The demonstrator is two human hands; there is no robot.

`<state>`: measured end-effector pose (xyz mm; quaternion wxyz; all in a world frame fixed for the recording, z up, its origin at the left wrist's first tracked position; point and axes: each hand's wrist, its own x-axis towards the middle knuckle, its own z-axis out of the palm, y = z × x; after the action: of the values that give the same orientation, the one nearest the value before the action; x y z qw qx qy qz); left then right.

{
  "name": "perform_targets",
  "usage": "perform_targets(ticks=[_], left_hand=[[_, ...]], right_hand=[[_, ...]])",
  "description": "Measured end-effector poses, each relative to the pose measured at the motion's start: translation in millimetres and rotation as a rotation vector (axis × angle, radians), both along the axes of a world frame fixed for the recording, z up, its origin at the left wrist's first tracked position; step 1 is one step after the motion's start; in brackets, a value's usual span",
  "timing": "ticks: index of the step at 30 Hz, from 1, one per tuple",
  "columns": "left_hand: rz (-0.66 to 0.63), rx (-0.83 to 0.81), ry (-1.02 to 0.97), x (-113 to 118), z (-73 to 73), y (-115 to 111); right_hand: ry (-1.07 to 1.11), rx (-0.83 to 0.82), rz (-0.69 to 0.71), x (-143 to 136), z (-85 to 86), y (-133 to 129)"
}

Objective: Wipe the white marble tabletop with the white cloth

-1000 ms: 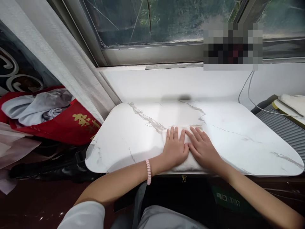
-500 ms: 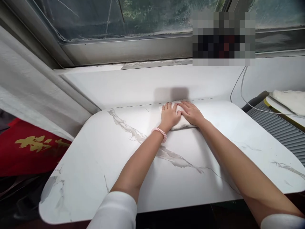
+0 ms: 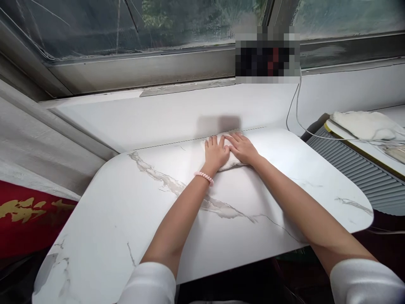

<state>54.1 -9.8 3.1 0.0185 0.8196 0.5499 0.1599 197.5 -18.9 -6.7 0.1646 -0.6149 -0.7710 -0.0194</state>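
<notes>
Both hands press flat on a folded white cloth (image 3: pixel 233 163) near the back edge of a white marble-patterned table (image 3: pixel 104 219). My left hand (image 3: pixel 217 153) has its fingers stretched forward over the cloth's left part, with a pink coiled band (image 3: pixel 204 177) round the wrist. Fingers spread and angled left, my right hand (image 3: pixel 244 148) covers the cloth's right part. The thumbs come close together over the middle. Much of the cloth is hidden under the palms.
A white wall panel (image 3: pixel 164 118) and a window (image 3: pixel 190 25) rise behind the table. At right, another white cloth (image 3: pixel 363 123) lies on a surface above a grey ribbed panel (image 3: pixel 357 169), with a white cable (image 3: pixel 299 105) nearby. A curtain (image 3: pixel 38 139) and red fabric (image 3: pixel 28 219) are at left.
The view has turned to the right, so the table appears further left and more of the right side shows. Both hands stay flat on the cloth in nearly the same place.
</notes>
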Motion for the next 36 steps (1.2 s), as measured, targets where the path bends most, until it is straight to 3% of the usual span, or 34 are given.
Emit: perform_targets(ticks=[6,14,19,22,26,31,36], left_hand=[[-0.025,-0.076,0.017,4.2,3.6,-66.7],[-0.156,-0.146,0.027,10.8,7.4,-174.5],[-0.257,-0.183,0.012,19.0,6.2,-206.0],[-0.281,-0.190,-0.005,23.3,5.4,-204.8],[-0.265,-0.221,-0.009,35.8,6.9,-179.6],[-0.239,-0.249,0.008,63.8,8.7,-116.2],[-0.225,-0.172,0.012,87.3,5.0,-48.2]], right_hand=[[-0.052,-0.008,0.010,7.9,-1.3,-67.2],[-0.073,0.005,0.007,20.2,1.2,-189.6],[-0.053,-0.025,-0.039,29.2,5.5,-235.5],[-0.043,-0.056,-0.040,36.3,6.3,-235.8],[-0.031,-0.085,-0.013,53.7,5.5,-206.8],[-0.027,-0.054,-0.007,82.6,2.6,-141.3],[-0.006,-0.048,-0.034,101.0,1.5,-69.9]])
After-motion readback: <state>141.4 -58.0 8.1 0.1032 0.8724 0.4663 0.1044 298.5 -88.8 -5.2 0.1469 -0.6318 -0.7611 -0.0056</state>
